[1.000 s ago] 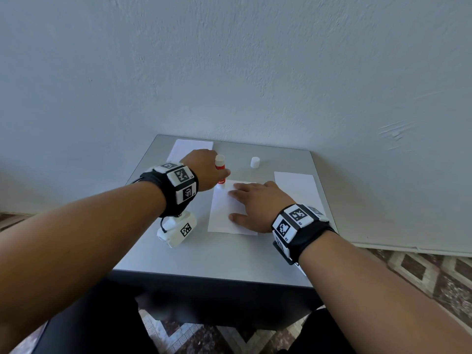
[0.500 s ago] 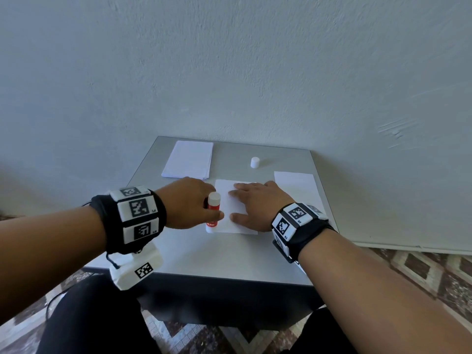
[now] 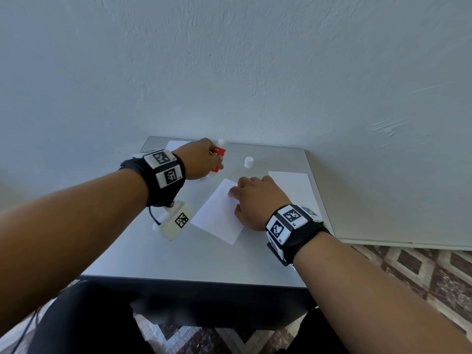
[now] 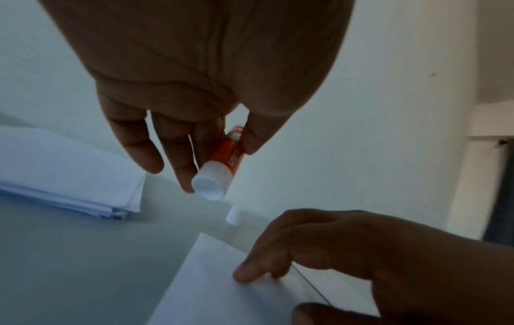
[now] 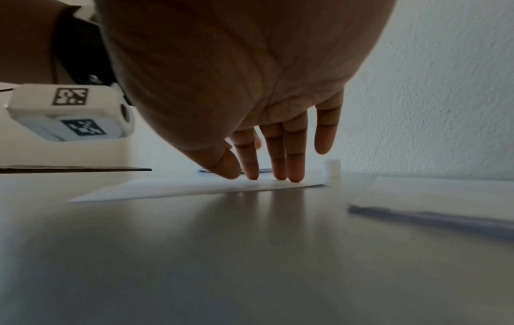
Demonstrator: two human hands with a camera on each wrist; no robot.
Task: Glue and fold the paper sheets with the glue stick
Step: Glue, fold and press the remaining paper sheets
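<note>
Left hand (image 3: 201, 159) grips red glue stick (image 4: 226, 158), label unreadable; right hand (image 3: 255, 200) fingers flat on paper sheet (image 3: 217, 213)

The head camera is looking down at the counter (image 3: 194, 261); both wrist cameras are sitting low beside it, sharing the centre paper sheet (image 3: 219, 213).

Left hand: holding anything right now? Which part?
Yes. The left hand holds the glue stick by its red barrel, pinched between thumb and fingers; the white end pokes out free. The right hand only presses the paper.
</note>
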